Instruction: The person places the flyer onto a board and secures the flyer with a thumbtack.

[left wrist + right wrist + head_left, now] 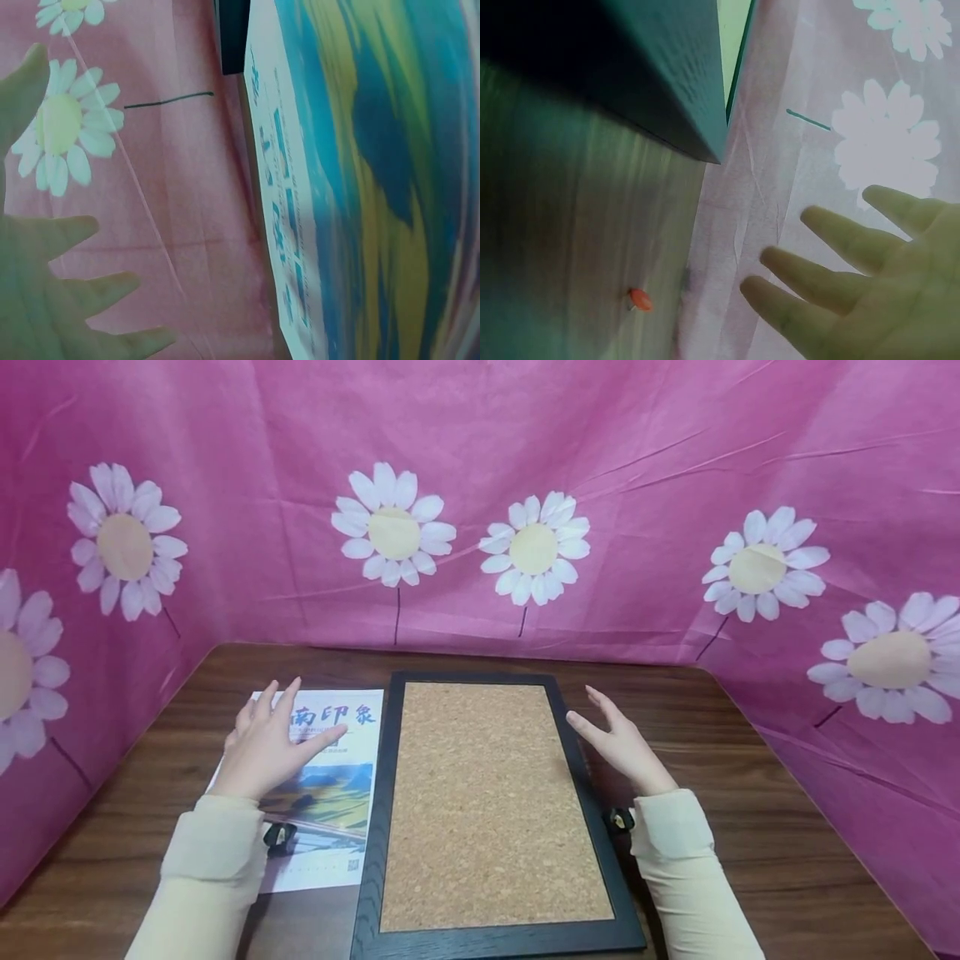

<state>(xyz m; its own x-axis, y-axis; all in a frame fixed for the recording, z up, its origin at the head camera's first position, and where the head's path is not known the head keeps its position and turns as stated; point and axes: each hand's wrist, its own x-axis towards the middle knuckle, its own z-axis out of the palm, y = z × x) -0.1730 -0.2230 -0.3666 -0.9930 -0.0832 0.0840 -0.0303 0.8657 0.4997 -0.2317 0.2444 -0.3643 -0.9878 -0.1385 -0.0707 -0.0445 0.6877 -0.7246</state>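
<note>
A cork board [495,802] with a black frame lies on the table between the hands. To its left is a printed sheet [330,793] with blue lettering and a landscape picture. My left hand [262,743] hovers over the sheet's upper left part, fingers spread and holding nothing; its fingers also show in the left wrist view. Just past the frame's right edge, my right hand [618,743] is raised with extended fingers and nothing in its grasp. A small red-orange pushpin [640,300] stands on the wood in the right wrist view; I cannot make it out in the head view.
The dark wood table [757,852] reaches out to both sides of the board. A pink cloth [465,410] with white daisies hangs behind it and along both sides. Dark wrist cameras [280,838] sit at the sleeve cuffs.
</note>
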